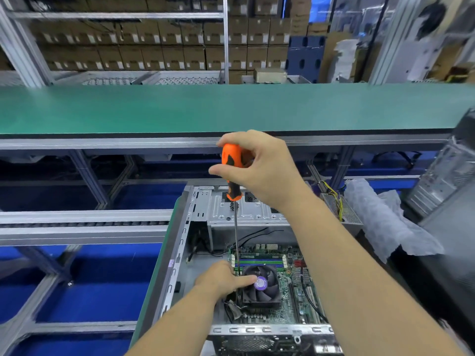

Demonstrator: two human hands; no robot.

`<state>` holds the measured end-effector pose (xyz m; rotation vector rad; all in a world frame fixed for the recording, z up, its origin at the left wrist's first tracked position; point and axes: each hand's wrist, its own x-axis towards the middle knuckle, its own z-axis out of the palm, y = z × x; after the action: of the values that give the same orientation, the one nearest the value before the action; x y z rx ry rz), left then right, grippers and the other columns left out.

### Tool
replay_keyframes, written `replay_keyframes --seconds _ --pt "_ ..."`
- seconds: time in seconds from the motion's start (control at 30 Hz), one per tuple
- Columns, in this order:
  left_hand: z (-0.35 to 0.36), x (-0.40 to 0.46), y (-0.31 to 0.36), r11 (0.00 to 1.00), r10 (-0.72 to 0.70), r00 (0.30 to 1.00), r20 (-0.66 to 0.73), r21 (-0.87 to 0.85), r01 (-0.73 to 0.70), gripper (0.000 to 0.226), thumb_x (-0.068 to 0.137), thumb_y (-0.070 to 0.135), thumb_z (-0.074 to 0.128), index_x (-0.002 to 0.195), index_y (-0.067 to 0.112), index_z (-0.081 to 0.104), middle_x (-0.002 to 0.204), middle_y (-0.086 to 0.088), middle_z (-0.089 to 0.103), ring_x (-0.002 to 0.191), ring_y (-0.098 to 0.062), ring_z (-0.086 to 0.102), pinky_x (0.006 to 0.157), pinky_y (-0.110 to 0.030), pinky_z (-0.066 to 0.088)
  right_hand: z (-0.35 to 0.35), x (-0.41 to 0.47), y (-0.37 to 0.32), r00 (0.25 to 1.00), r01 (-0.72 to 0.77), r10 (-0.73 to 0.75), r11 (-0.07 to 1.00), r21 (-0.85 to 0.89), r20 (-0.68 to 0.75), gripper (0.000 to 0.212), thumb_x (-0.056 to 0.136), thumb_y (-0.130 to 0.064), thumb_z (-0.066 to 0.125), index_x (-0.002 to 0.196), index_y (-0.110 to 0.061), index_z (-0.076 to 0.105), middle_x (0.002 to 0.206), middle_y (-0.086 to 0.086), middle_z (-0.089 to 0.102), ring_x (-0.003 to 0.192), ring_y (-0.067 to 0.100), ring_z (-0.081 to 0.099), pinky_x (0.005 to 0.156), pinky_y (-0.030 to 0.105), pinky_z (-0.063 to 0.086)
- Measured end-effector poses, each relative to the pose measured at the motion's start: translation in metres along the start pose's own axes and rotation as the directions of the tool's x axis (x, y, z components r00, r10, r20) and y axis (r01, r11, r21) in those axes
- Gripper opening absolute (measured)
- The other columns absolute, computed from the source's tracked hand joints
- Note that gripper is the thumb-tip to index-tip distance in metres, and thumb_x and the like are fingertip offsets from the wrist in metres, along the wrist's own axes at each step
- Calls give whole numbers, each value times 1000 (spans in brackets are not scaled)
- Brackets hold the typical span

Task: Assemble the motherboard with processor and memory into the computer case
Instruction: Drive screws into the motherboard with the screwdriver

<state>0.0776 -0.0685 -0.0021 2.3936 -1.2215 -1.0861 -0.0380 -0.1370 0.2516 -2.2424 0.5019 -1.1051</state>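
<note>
The right hand (pixel 259 168) is curled around the orange and black handle of a long screwdriver (pixel 232 173) and holds it upright — the thin metal shaft runs straight down into the open computer case (pixel 180 253). The tip comes down just beside the cooler fan (pixel 261 286), at its far left corner. The left hand (pixel 221 278) rests on the fan with its fingers stretched out and touching the top, near the purple sticker in the middle; it grips nothing. The green motherboard (pixel 290 286) lies flat inside the case, under the fan, with memory sticks (pixel 259 262) in their slots just behind it. The case lies on the tabletop (pixel 151 286) — a green mat shows at its left edge
</note>
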Motion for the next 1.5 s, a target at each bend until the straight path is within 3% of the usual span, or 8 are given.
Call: replay_keyframes --seconds 0.2,0.4,0.8,0.97,1.1,1.2,1.37,1.5 --pt "1 2 0 1000 -20 1000 -12 23 20 77 53 90 65 90 25 47 96 3 66 92 -16 63 88 -32 52 10 -10 2 990 -114 55 851 513 128 35 90 0 68 118 -21 68 106 13 73 97 34 71 88 53 58" --pt "1 4 -1 999 -41 999 -8 28 41 87 49 92 64 103 24 50 106 4 64 102 -17 61 95 -35 51 16 -8 11 985 96 -81 991 95 -150 14 91 -6 69 104 -10 64 74 -3 55 63 23 55 63 43 54" --pt "3 4 -3 996 -60 998 -1 -60 60 91 45 88 70 105 22 51 109 3 64 102 -16 61 92 -32 51 5 -9 4 982 -158 40 705 691 183 21 95 -8 59 109 -17 72 103 9 75 95 24 73 83 36 60" --pt "1 2 -2 997 -59 998 34 -53 61 81 50 87 70 98 25 51 108 4 65 102 -13 61 88 -30 48 16 -10 2 985 -34 109 884 466 -136 13 96 -9 65 98 -20 71 79 8 67 69 28 63 64 42 57" --pt "-1 0 -1 993 -72 997 15 -90 73 78 43 87 71 88 27 51 97 7 66 91 -8 62 82 -26 48 7 -13 -1 995 -66 28 913 404 99 35 96 -16 58 117 -44 64 106 5 68 91 29 65 74 33 61" --pt "-2 -1 0 991 -70 997 25 -109 72 77 42 87 72 87 28 49 93 10 62 90 -8 60 80 -25 47 3 -7 -3 990 -89 45 930 356 132 27 87 -16 71 109 -31 71 104 2 73 94 20 72 85 38 60" --pt "-2 0 2 995 -75 997 20 -62 76 78 52 86 71 97 25 51 102 6 64 97 -13 62 78 -26 46 2 -7 5 979 42 -85 972 -229 -184 18 90 -25 75 103 -13 70 89 -3 54 77 10 50 75 27 47" --pt "-1 2 0 992 -80 997 16 -95 81 92 51 84 73 106 12 60 109 -7 68 100 -21 65 94 -33 49 0 -13 -1 984 -95 79 991 95 157 29 100 -26 59 129 -25 58 122 -5 62 108 17 61 93 40 55"
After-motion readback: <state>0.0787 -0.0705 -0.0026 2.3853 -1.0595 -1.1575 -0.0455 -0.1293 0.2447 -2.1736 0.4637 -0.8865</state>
